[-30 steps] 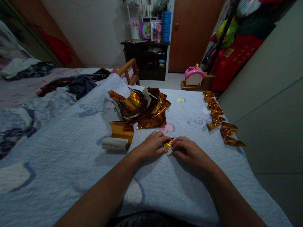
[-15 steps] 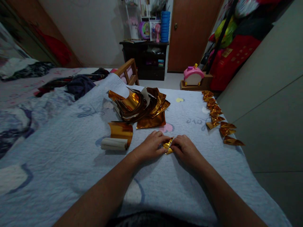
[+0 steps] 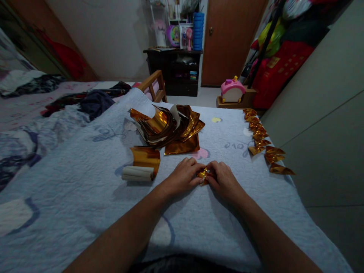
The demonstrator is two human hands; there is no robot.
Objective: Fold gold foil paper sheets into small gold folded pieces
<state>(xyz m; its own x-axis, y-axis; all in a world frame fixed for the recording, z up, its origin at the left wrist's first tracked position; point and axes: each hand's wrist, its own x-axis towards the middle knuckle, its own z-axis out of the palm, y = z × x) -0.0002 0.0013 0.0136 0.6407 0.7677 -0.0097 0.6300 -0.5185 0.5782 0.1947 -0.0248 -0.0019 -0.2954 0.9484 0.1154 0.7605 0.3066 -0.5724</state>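
Observation:
Between my two hands, low over the bedspread, is a small folded piece of gold foil paper (image 3: 202,174). My left hand (image 3: 184,173) pinches its left side with thumb and fingers. The right side is gripped by my right hand (image 3: 223,177), whose fingertips nearly meet the left ones. My fingers cover much of the piece. Beyond my left hand lies a curled stack of gold foil paper sheets (image 3: 159,127). A partly rolled batch of sheets (image 3: 138,173), pale backs outward, rests left of my left hand.
A row of folded gold pieces (image 3: 259,135) runs along the right edge of the patterned bedspread (image 3: 93,212). Past the far edge stand a wooden chair (image 3: 160,85), a dark cabinet (image 3: 173,72) and a pink toy (image 3: 232,91). Rumpled clothes (image 3: 96,102) lie at left.
My fingers have closed in over the gold foil piece, and less of it shows. My right hand has shifted slightly. The stack, roll and row look the same.

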